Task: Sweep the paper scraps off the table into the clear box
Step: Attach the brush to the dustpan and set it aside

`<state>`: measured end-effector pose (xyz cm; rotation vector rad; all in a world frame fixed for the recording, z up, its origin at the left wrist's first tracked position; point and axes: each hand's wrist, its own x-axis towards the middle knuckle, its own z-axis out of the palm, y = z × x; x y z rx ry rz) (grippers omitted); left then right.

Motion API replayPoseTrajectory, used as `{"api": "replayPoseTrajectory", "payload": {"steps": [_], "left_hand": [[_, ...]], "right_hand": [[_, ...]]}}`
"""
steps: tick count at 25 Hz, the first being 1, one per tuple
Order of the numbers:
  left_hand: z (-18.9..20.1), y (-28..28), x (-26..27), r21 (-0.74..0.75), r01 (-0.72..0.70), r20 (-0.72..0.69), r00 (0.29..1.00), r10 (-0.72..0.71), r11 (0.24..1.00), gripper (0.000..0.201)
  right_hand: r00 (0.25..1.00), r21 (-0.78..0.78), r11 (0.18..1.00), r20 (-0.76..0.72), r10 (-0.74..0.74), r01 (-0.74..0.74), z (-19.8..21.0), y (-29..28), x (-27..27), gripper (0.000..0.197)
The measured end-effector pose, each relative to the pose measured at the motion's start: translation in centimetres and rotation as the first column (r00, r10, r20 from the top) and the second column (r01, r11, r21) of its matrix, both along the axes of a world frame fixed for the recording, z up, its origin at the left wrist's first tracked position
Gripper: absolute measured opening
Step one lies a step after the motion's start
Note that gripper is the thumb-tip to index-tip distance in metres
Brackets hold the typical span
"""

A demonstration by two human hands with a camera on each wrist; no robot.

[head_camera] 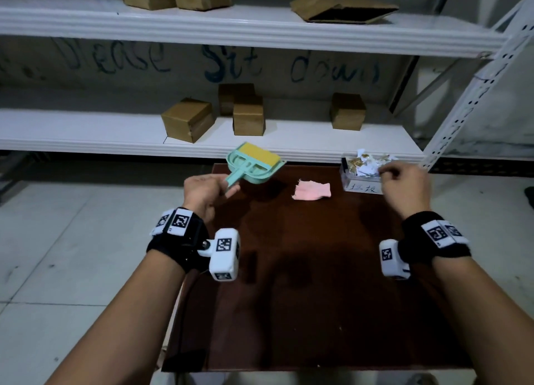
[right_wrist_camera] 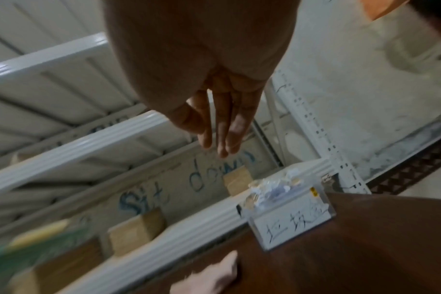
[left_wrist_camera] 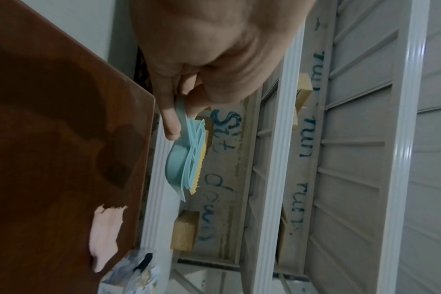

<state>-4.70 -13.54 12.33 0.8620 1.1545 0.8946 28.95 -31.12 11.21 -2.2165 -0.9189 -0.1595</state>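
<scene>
While the left hand grips the handle of a mint-green dustpan, with a yellow-bristled brush nested in it, the pair is held tilted in the air above the table's far left corner, at about eleven o'clock from the table's middle. In the left wrist view the fingers are wrapped round the handle, the index finger lying along it, and the dustpan shows edge-on with the brush's yellow bristles facing away from the table.

The right hand hovers at roughly one o'clock, just in front of the clear box, overlapping its right side in the head view. Its fingers look loosely curled there with nothing in them, while the right wrist view shows the fingers hanging together and fairly straight; that frame is blurred, so the exact pose is hard to settle.

The clear box stands at the table's far right corner, bearing a white handwritten label on its near wall. The paper scraps, white and golden, are heaped inside it and rise above the rim.

A pink cloth lies flat on the table at twelve o'clock, between the dustpan and the box, touching neither. Beyond the table stands a white metal shelf carrying several cardboard boxes.
</scene>
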Motion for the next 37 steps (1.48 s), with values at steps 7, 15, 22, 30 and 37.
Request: {"api": "replayPoseTrajectory", "payload": {"steps": [7, 15, 22, 30, 37], "left_hand": [[2.7, -0.7, -1.0, 0.028, 0.012, 0.086, 0.996, -0.015, 1.000, 0.020], [4.4, 1.2, -5.3, 0.104, -0.104, 0.140, 0.986, 0.089, 0.989, 0.013], [5.0, 3.5, -8.5, 0.132, -0.202, 0.215, 0.962, 0.171, 0.970, 0.019], [5.3, 4.8, -10.7, 0.112, -0.237, 0.266, 0.943, 0.201, 0.965, 0.017], [5.7, 5.3, -11.0, 0.090, -0.256, 0.288, 0.932, 0.221, 0.962, 0.019]], "right_hand": [[0.942, -0.479, 0.815, -0.095, 0.321, -0.326, -7.5, 4.4, -2.7, 0.061], [0.909, -0.696, 0.605, -0.178, 0.377, -0.387, -14.2, 12.0, -4.7, 0.094], [0.897, -0.771, 0.508, -0.180, 0.404, -0.383, -15.9, 17.3, -7.4, 0.075], [0.813, -0.784, 0.376, -0.262, 0.520, -0.494, -14.7, 26.8, -13.0, 0.076], [0.731, -0.792, 0.297, -0.255, 0.633, -0.534, -14.6, 34.2, -19.5, 0.077]]}}
